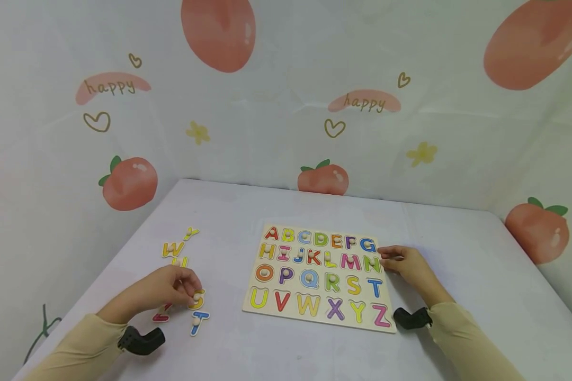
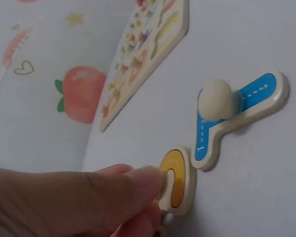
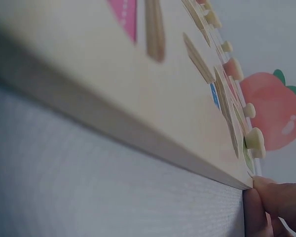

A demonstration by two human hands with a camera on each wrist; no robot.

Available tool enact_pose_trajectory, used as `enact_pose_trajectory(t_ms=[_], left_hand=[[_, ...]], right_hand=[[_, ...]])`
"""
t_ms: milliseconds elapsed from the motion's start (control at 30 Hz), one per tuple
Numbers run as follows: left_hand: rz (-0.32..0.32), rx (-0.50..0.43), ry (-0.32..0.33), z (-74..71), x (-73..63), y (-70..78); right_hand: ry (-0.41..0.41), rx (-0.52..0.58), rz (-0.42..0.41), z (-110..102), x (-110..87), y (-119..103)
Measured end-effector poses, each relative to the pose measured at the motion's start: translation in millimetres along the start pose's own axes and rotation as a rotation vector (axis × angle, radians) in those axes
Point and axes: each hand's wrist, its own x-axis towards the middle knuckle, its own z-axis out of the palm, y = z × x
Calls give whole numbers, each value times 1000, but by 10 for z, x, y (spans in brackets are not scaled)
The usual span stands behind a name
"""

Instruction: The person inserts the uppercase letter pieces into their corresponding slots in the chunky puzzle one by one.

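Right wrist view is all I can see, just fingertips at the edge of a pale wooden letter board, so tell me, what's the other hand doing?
Observer: The left hand pinches a yellow-orange wooden S-shaped piece.
Operator: What lies beside that piece?
Observer: A blue, pale-edged wooden T-shaped piece.
Operator: Which row of the board has nothing but bare slots?
Observer: The bottom row of the pale wooden letter board, U through Z.

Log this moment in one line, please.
left hand: pinches S | right hand: touches board edge | loose T: on table
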Motion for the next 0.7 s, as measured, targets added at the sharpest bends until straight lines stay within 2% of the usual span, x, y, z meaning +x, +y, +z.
enact_pose_trajectory(t_ms=[300, 700], left_hand=[[-32, 101, 60, 54, 9, 54], [-50, 167, 100, 88, 16, 65]], right_hand=[[-4, -2, 3, -12, -1, -3], [3, 14, 32, 6, 7, -6]])
